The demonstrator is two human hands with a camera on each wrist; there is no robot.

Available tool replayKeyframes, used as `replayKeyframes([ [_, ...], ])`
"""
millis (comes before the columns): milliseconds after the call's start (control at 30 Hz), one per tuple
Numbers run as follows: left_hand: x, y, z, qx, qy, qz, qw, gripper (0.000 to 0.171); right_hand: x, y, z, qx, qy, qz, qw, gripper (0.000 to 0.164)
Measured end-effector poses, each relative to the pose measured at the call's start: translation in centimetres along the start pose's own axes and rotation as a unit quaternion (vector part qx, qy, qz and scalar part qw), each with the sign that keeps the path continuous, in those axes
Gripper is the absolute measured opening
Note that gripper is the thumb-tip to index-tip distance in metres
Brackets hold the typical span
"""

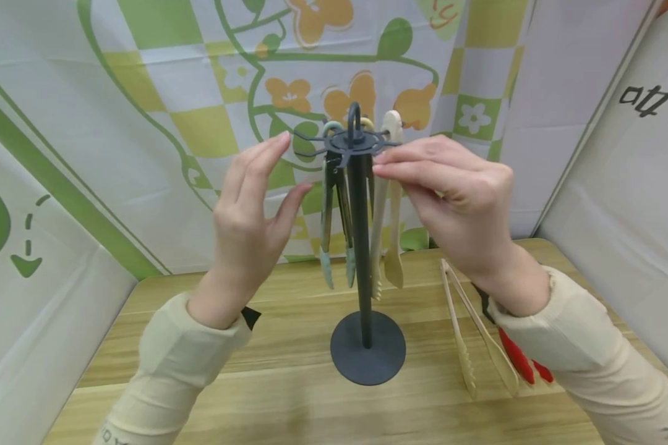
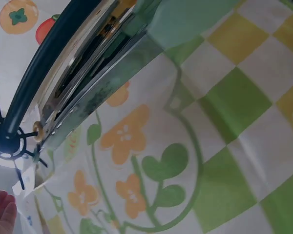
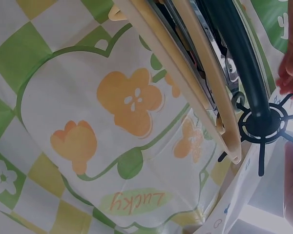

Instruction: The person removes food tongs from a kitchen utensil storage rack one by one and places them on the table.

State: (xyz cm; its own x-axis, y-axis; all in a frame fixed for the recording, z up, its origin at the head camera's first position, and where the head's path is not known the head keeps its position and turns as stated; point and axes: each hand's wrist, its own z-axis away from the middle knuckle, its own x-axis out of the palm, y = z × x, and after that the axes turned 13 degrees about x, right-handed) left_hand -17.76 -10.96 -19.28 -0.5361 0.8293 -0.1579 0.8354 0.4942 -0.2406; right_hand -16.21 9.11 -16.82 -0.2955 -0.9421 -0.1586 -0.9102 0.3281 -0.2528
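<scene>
A dark utensil rack (image 1: 359,247) stands upright on a round base, with several hooks fanning out at its top. On its far side hang metal tongs with light blue tips (image 1: 325,269) and cream tongs (image 1: 380,222); more tongs behind are partly hidden. My right hand (image 1: 462,191) has its fingertips together at a hook on the rack's near right side, seeming to pinch it. To the left, my left hand (image 1: 250,204) is raised beside the hooks, fingers extended and thumb apart, holding nothing. Tongs and the rack's hooks (image 3: 262,124) also show in the right wrist view.
Another pair of cream tongs (image 1: 462,334) lies on the wooden table (image 1: 256,383) right of the base. Red-tipped tongs (image 1: 516,358) lie partly under my right sleeve. A patterned cloth (image 1: 161,74) hangs behind the table, with white side walls.
</scene>
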Motion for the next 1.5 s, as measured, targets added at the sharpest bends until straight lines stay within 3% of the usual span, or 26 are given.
replayKeyframes([
  [233,0.3,-0.9,2.6,-0.104,-0.063,0.032,0.9921,0.042,-0.1,0.1,-0.2,-0.007,-0.010,-0.020,1.000,0.023],
  [300,0.4,-1.1,3.2,-0.134,-0.086,0.053,0.9859,0.043,-0.1,0.1,-0.3,-0.008,-0.010,-0.023,1.000,0.023],
  [400,0.5,-1.3,3.9,-0.187,-0.124,0.097,0.9697,0.044,-0.2,0.2,-0.3,-0.008,-0.010,-0.026,1.000,0.024],
  [533,0.8,-1.6,4.8,-0.274,-0.184,0.160,0.9302,0.044,-0.2,0.2,-0.4,-0.008,-0.013,-0.030,0.999,0.025],
  [667,1.1,-2.2,5.5,-0.349,-0.229,0.232,0.8785,0.044,-0.3,0.2,-0.4,-0.009,-0.018,-0.030,0.999,0.026],
  [767,1.4,-2.6,5.9,-0.388,-0.247,0.290,0.8390,0.044,-0.3,0.2,-0.5,-0.010,-0.020,-0.030,0.999,0.026],
  [900,1.8,-3.0,6.6,-0.413,-0.249,0.363,0.7972,0.041,-0.3,0.2,-0.5,-0.010,-0.021,-0.029,0.999,0.025],
  [1033,2.1,-3.5,7.4,-0.417,-0.240,0.422,0.7683,0.038,-0.3,0.2,-0.4,-0.008,-0.021,-0.029,0.999,0.024],
  [1200,2.3,-4.0,8.4,-0.426,-0.244,0.464,0.7376,0.043,-0.3,0.3,-0.4,-0.010,-0.022,-0.025,0.999,0.024],
  [1333,2.5,-3.9,8.8,-0.441,-0.222,0.504,0.7088,0.051,-0.3,0.3,-0.4,-0.009,-0.021,-0.018,1.000,0.025],
  [1433,2.6,-3.7,8.9,-0.452,-0.210,0.520,0.6940,0.057,-0.3,0.3,-0.4,-0.009,-0.018,-0.004,1.000,0.024],
  [1500,2.6,-3.7,8.9,-0.453,-0.211,0.519,0.6933,0.060,-0.3,0.2,-0.4,-0.009,-0.016,0.009,1.000,0.021],
])
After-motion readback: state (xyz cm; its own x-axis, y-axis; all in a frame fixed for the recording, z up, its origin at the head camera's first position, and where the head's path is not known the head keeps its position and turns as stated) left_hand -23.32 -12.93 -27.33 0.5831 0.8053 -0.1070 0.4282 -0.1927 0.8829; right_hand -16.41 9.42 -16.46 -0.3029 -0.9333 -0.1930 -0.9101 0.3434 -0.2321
